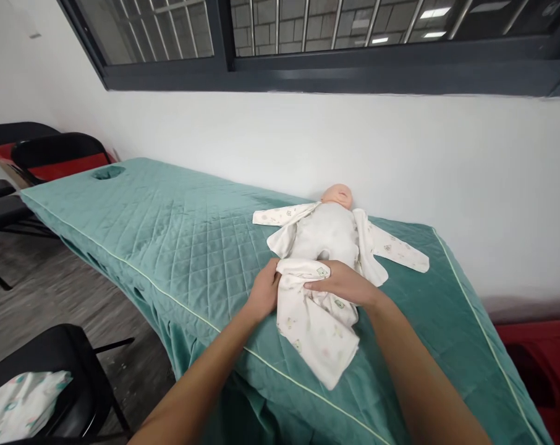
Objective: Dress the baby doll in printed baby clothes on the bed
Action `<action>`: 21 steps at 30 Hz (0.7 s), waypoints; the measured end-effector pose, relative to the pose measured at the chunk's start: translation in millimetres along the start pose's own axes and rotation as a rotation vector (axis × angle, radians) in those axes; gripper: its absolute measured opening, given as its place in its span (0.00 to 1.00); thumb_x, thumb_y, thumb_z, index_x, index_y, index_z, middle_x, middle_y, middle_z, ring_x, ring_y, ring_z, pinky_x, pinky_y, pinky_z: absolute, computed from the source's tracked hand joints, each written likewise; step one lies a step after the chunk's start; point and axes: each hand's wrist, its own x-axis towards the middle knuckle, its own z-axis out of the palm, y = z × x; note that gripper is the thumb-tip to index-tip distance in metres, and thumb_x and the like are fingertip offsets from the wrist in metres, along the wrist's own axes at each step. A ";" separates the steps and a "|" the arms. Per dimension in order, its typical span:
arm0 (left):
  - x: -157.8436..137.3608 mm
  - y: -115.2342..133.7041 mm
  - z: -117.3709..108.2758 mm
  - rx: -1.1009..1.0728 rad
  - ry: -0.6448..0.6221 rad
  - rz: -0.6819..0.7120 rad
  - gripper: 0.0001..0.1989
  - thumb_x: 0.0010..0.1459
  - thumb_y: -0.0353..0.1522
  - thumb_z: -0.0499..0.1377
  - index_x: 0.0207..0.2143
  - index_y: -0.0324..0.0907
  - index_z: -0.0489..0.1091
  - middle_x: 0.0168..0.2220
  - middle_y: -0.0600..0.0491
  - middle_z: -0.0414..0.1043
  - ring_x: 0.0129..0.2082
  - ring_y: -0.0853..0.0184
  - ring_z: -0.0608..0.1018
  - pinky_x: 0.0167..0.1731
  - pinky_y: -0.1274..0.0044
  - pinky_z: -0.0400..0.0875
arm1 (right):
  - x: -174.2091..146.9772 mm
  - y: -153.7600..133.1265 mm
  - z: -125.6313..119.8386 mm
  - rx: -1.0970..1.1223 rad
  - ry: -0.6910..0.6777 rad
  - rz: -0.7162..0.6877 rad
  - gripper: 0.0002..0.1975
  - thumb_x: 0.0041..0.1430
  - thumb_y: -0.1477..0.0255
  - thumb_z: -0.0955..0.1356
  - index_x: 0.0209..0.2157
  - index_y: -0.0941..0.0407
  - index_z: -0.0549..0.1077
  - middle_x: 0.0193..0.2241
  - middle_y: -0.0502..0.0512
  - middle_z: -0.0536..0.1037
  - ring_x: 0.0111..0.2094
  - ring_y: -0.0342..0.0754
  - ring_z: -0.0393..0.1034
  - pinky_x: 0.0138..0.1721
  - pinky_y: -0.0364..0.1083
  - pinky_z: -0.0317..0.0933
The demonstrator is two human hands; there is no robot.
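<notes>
A baby doll (338,194) lies on its back, its torso covered by a plain white garment (324,228). Spread open beneath it is a white printed baby jacket (400,250), sleeves stretched out to both sides. Over the doll's lower end are white printed baby pants (314,321), with one leg hanging toward me. My left hand (265,287) is closed on the left edge of their waistband. On the right side, my right hand (342,283) grips the waistband, thumb lying across the cloth. The doll's legs are mostly hidden by the pants and my hands.
The doll rests on a padded bed with a green quilted cover (178,228) and a face hole (108,172) at its far left. A black chair (71,371) bears a folded printed cloth (25,402). More chairs (62,154) stand behind; a white wall (191,130) borders the bed.
</notes>
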 end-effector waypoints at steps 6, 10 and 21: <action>35.9 -8.4 6.8 0.117 0.015 0.073 0.07 0.59 0.33 0.56 0.39 0.46 0.71 0.38 0.52 0.74 0.39 0.60 0.72 0.45 0.71 0.64 | 4.2 4.3 -1.8 -0.043 0.098 0.036 0.20 0.55 0.58 0.73 0.47 0.52 0.78 0.48 0.55 0.80 0.51 0.60 0.73 0.52 0.56 0.66; 54.7 -13.9 8.0 0.287 0.009 0.243 0.08 0.60 0.31 0.55 0.41 0.45 0.71 0.41 0.49 0.73 0.45 0.58 0.71 0.48 0.71 0.64 | 7.3 5.8 -6.9 -0.077 0.123 0.020 0.20 0.57 0.58 0.72 0.49 0.51 0.77 0.49 0.54 0.79 0.53 0.61 0.72 0.55 0.56 0.64; 93.0 -19.6 13.2 0.748 0.046 0.542 0.16 0.68 0.34 0.48 0.48 0.39 0.72 0.44 0.42 0.75 0.43 0.56 0.71 0.46 0.68 0.62 | 13.5 6.2 -10.6 -0.083 0.329 0.123 0.19 0.60 0.58 0.69 0.51 0.49 0.75 0.51 0.53 0.78 0.54 0.61 0.70 0.59 0.60 0.59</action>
